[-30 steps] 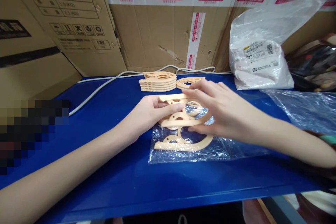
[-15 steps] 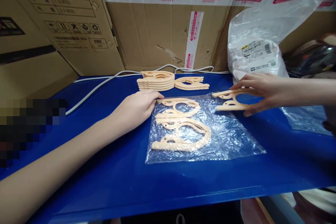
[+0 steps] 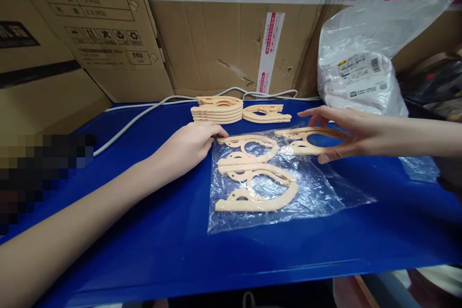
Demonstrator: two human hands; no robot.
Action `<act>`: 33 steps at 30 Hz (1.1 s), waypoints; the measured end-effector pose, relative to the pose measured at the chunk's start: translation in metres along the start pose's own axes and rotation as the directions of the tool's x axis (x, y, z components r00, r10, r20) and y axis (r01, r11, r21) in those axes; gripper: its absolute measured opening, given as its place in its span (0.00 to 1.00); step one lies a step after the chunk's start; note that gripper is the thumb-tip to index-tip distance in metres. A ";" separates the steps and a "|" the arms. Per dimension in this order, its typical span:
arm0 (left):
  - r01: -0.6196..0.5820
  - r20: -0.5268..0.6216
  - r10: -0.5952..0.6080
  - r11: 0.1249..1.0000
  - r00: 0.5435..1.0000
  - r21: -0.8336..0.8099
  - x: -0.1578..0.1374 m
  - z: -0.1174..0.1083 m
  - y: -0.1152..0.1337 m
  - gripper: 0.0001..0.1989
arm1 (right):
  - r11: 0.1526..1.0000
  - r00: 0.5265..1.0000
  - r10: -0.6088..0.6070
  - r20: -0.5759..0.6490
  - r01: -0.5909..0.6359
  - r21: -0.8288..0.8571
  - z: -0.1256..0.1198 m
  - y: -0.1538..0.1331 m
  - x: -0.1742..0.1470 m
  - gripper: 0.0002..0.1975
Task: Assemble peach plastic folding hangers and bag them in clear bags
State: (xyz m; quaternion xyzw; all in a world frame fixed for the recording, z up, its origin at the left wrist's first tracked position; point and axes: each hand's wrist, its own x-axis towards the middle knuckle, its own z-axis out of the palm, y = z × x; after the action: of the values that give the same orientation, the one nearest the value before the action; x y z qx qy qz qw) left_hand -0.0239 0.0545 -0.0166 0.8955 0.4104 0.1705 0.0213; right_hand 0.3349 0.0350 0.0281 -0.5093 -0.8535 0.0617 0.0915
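A clear plastic bag (image 3: 310,192) lies flat, with two beige folding hangers (image 3: 285,199) inside, one in front of the other. My left hand (image 3: 191,144) is closed at the bag's back left corner, its fingertips pinching the edge. On the right, my right hand (image 3: 342,134) surrounds the rounded end of another folding hanger (image 3: 306,147), thumb along its front side and index finger stretched above it. That hanger's narrow ends appear to be under the bag's film. Just behind the bag are a stack of folding hangers (image 3: 218,113) and a smaller stack (image 3: 267,114).
Cardboard boxes (image 3: 209,33) wall off the back and left of the blue table (image 3: 162,250). A white cable (image 3: 126,127) runs along the back. At the back right stands a white plastic package (image 3: 357,77) with a label.
My right hand has moved the hanger left, further over the bag's right part, and its index finger has lifted off. The left hand keeps its hold on the bag. The view has shifted slightly.
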 end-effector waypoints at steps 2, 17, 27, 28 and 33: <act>0.000 -0.003 0.000 1.000 1.000 -0.001 0.000 0.000 0.000 0.18 | 0.999 0.997 -0.049 0.058 0.050 -0.015 0.000 0.003 0.001 0.38; -0.020 -0.004 0.020 1.000 1.000 0.020 -0.001 -0.001 0.000 0.17 | 0.990 0.990 -0.137 -0.025 0.138 0.028 0.036 -0.035 0.017 0.39; 0.172 0.044 -0.186 0.962 0.982 0.214 0.000 -0.013 0.010 0.11 | 0.981 0.992 -0.066 0.105 0.046 0.187 0.028 -0.013 0.015 0.46; 0.201 0.051 -0.215 0.960 0.975 0.197 0.000 -0.013 0.010 0.10 | 0.970 0.994 -0.079 0.078 0.059 0.234 0.031 -0.016 0.016 0.45; 0.320 0.047 -0.320 0.947 0.946 -0.011 0.000 -0.011 0.006 0.12 | 0.885 0.997 -0.066 -0.040 0.077 0.459 0.047 -0.037 0.024 0.41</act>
State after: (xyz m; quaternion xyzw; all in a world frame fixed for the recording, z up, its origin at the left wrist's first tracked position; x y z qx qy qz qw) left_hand -0.0231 0.0494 -0.0054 0.8205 0.5481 0.1485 0.0660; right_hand 0.2818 0.0380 -0.0081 -0.4418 -0.8317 0.2529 0.2217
